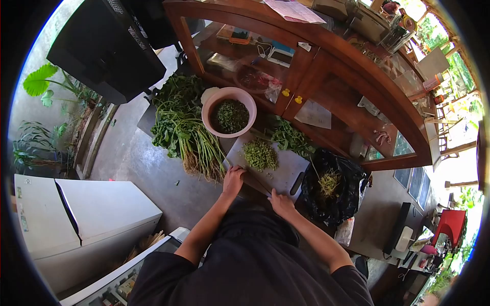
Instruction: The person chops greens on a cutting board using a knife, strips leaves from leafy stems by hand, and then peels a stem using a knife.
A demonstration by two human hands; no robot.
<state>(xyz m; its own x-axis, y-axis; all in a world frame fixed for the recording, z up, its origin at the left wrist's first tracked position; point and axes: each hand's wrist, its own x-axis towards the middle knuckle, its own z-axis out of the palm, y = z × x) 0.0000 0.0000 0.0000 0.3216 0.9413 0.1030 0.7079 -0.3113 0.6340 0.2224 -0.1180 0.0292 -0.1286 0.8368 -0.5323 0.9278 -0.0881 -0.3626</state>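
Observation:
A white cutting board [286,179] lies before me, with a heap of chopped green stems [260,155] on it. Along its near edge runs a knife [256,183], seen as a narrow dark strip. My left hand [234,179] is closed at the knife's left end, and my right hand [281,202] is closed around its other end. Which end is the handle I cannot make out. Left of the board lies a big bunch of leafy greens [178,122] with roots. A pink bowl [208,118] of chopped dark leaves stands behind the board.
A black plastic bag [339,206] with pale root scraps sits right of the board. More leafy greens [291,136] lie behind it. A wooden glass-door cabinet [306,66] rises at the back. A white refrigerator [107,209] stands on the left.

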